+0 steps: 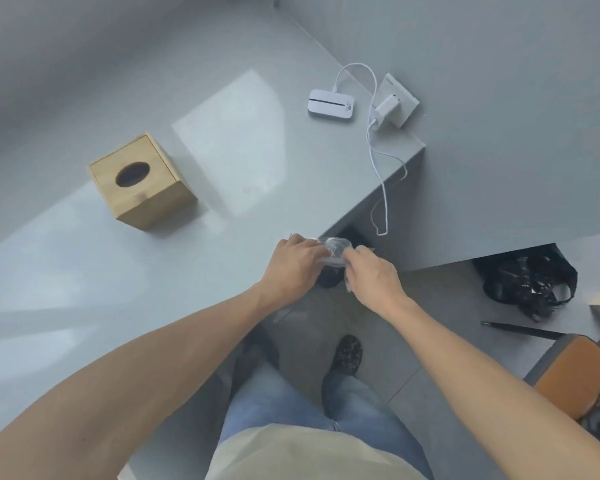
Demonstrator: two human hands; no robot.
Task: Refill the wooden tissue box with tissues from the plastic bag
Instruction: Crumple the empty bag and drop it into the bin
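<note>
A wooden tissue box [142, 183] with a dark oval hole in its lid stands upright on the grey table [84, 271], left of centre. No tissue shows in the hole. At the table's front edge, my left hand [293, 266] and my right hand [371, 275] both pinch a small, crumpled clear plastic bag [335, 249] held between them. The bag's contents cannot be made out.
A white device [331, 106] with a white cable [378, 168] and a charger [388, 110] lie at the table's far right corner. A black bag [530, 282] and a black pen [523, 330] sit on the floor at right, next to an orange chair [575, 372].
</note>
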